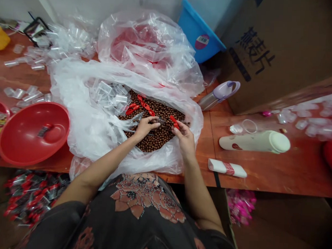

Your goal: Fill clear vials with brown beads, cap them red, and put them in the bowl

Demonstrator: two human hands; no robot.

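My left hand (146, 128) is closed, fingertips pinching a small clear plastic tube (160, 120) that looks dark against the brown balls. My right hand (185, 138) grips a red plastic piece (174, 121) between thumb and fingers. Both hands are over a heap of small round brown balls (157, 142) in an open white plastic bag (82, 99). More red pieces (146, 105) lie on the balls. Beside them, at the bag's left, is a pile of clear plastic tubes (109, 95). The tube's contents are too small to make out.
A red bowl (31, 152) stands left, one small filled item inside. Behind are a clear bag with red contents (147, 40) and a blue basin (199, 35). On the right are a lilac-lidded bottle (220, 93), a pale flask (252, 141), a tissue pack (227, 168) and a carton (280, 45).
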